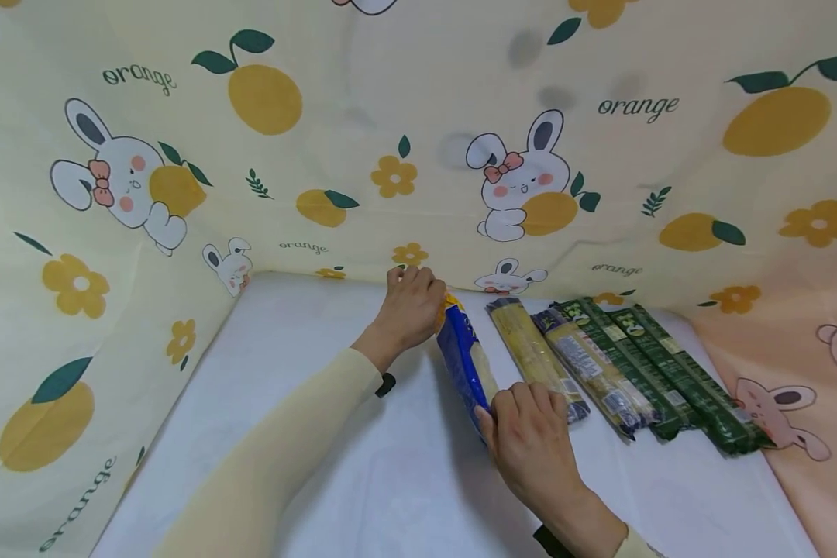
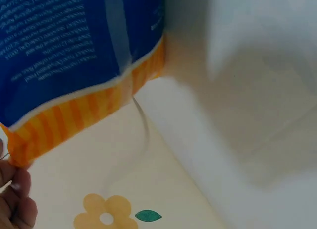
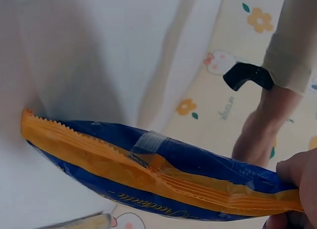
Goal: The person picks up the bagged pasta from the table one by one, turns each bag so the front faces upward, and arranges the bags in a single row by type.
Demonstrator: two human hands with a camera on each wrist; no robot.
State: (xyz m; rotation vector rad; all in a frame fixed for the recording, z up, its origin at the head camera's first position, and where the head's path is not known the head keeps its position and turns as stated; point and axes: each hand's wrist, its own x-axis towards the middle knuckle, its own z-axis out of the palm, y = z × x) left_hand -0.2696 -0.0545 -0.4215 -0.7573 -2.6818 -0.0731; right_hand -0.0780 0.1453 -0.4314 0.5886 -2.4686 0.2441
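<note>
A blue plastic food bag with orange ends is held on edge, tilted, over the white table. My left hand pinches it at the far end; in the left wrist view the fingertips grip a corner of the orange striped border. With thumb and fingers, my right hand holds the near end. The right wrist view shows the crimped orange seam of the bag, with a strip of clear tape across it and my right thumb at one corner. The bag's contents cannot be made out.
Right of the bag lie two long, clear packs with yellowish contents, a nearer one and a second. Beside them are two long green packs, one next to the other. Patterned cloth rises behind the white table.
</note>
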